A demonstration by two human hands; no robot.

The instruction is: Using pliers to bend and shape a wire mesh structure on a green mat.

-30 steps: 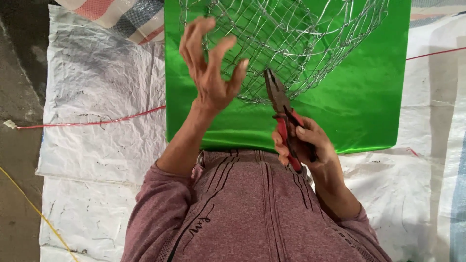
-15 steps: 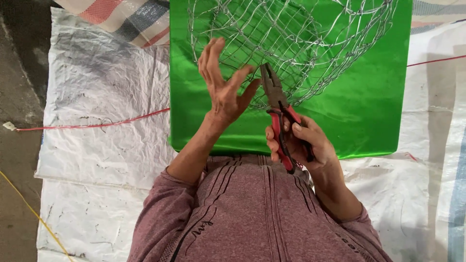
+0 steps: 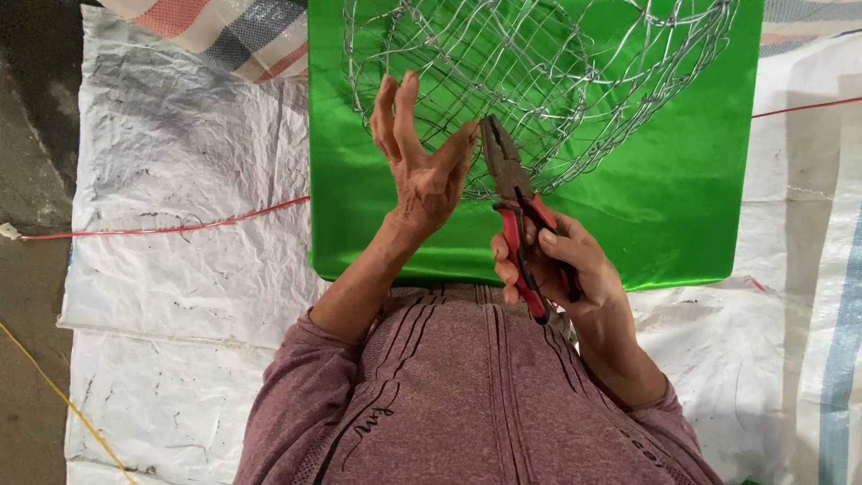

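Red pliers (image 3: 519, 211) in right hand (image 3: 557, 265), left fingers (image 3: 395, 112) spread

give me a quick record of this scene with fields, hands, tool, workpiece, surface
left hand: left hand raised, fingers spread, at the wire mesh frame
right hand: right hand grips the red-handled pliers
pliers: nose points up at the frame's lower edge
workpiece: rounded frame of silver wire
surface: green sheet on white tarp
extra: red cord across the tarp

Shiny wire frame (image 3: 539, 81) over glossy green sheet (image 3: 682, 207).
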